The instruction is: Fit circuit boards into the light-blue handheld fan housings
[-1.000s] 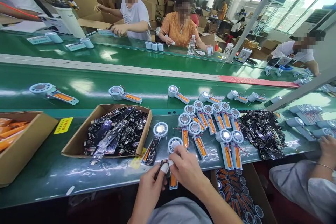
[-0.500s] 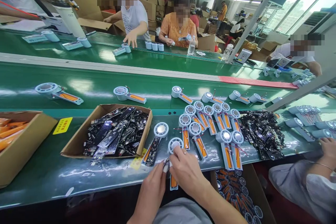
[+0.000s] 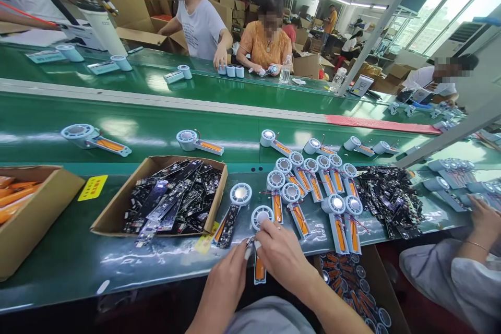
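Observation:
A light-blue handheld fan body (image 3: 262, 216) with an orange battery in its handle lies at the table's front edge, in front of me. My right hand (image 3: 279, 250) is closed with its fingertips at the neck of this fan, covering the upper handle. Just left of it my left hand (image 3: 229, 274) pinches something small and dark that I cannot make out; white coverings show at the fingertips. Both hands' fingertips nearly meet. Left of them lies another fan body (image 3: 240, 194) with a black circuit board (image 3: 228, 227) along its handle.
A cardboard box of circuit boards (image 3: 156, 233) stands left, beside a box of orange batteries (image 3: 50, 203). Several fan bodies (image 3: 297, 214) and a pile of boards (image 3: 391, 201) lie right. Behind runs a green belt (image 3: 156, 115) carrying fan bodies. A co-worker's hand (image 3: 483, 214) is at far right.
Fan bodies on the near belt have shifted right; parts on the far belt have shifted slightly left. A co-worker's hand across has moved right to the white-blue cylinders. My hands have barely moved.

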A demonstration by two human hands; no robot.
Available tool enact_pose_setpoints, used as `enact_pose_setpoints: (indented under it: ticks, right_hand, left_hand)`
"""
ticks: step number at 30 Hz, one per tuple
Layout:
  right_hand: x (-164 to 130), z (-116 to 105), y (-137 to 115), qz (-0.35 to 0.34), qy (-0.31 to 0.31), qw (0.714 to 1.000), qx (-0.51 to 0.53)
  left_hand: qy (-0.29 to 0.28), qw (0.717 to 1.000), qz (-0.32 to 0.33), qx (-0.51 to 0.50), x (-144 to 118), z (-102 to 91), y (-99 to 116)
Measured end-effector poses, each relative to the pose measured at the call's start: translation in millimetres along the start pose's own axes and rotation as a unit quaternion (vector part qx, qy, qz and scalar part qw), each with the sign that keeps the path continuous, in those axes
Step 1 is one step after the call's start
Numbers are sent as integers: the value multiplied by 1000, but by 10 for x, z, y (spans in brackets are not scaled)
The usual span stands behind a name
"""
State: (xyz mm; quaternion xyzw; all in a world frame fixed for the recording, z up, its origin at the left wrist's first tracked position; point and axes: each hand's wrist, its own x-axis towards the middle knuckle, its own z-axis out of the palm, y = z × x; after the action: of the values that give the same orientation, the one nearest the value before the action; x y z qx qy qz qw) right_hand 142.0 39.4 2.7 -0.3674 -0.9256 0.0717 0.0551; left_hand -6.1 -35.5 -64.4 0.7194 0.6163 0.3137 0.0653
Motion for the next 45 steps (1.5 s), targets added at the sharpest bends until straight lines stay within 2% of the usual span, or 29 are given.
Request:
enact_pose_setpoints:
  ticks: [3, 5, 11, 17, 24, 28, 31, 34, 37, 41, 45]
  right_hand:
    - [-20, 7, 63, -9, 18, 999, 40]
    - [-29, 17, 95, -13, 16, 998, 57]
    - [-23, -15, 172, -30, -3, 996, 84]
    - [14, -107, 270, -77, -34, 991, 99]
    - [43, -67, 354, -110, -30, 985, 133]
    - [25, -35, 330, -92, -23, 985, 143]
    - [-58, -83, 329, -40, 9, 972, 233]
    - [-196, -162, 371, 43, 64, 940, 332]
    - [-311, -202, 414, 98, 52, 942, 315]
    - [-360, -190, 416, 95, 3, 956, 276]
    - [-333, -128, 364, 61, 66, 961, 261]
  left_hand:
    - [-50, 989, -30, -134, 65, -70, -78]
    - [-80, 980, -50, -174, 100, -114, -97]
    - [-126, 965, -66, -220, 118, -166, -136]
    - [-162, 962, -68, -209, 124, -226, -159]
    - [-149, 977, -17, -148, 165, -198, -125]
    - [-109, 986, -12, -122, 139, -161, -116]
    - [-70, 982, -50, -169, 59, -104, -102]
    - [-47, 971, -141, -190, -38, -43, -71]
    - [-47, 956, -216, -190, -80, -31, -18]
    - [-51, 945, -238, -220, -39, -110, 49]
    - [-56, 932, -253, -254, -20, -184, 81]
